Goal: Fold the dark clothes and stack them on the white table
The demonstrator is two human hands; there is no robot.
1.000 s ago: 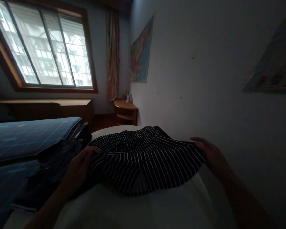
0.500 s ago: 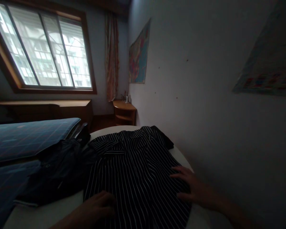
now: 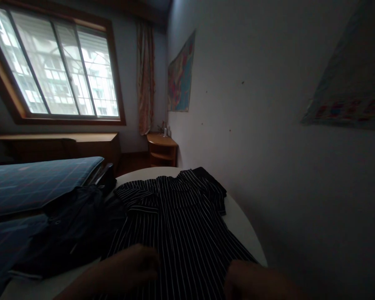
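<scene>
Black cloth garment with thin white stripes and short sleeves [image 3: 187, 227], laid lengthwise on a round, off-white tabletop [image 3: 245, 223], which we read as a dial with twelve o'clock farthest from us. We judge the spreading well advanced: the body lies broadly open, its stripes running towards six, while the sleeves at eleven and one are creased and bunched, and so left to smooth. Our left hand [image 3: 139, 264], at eight, is curled over the cloth; our right hand [image 3: 248, 279], at five, is blurred. We cannot tell whether the fingers of either pinch fabric. Bare tabletop follows the curved rim from two to four, with a pale painted wall [image 3: 278, 146] beyond. A crumpled, dark navy garment [image 3: 78, 229] crowds nine o'clock, leaving little room there; the near edge is out of view.
</scene>
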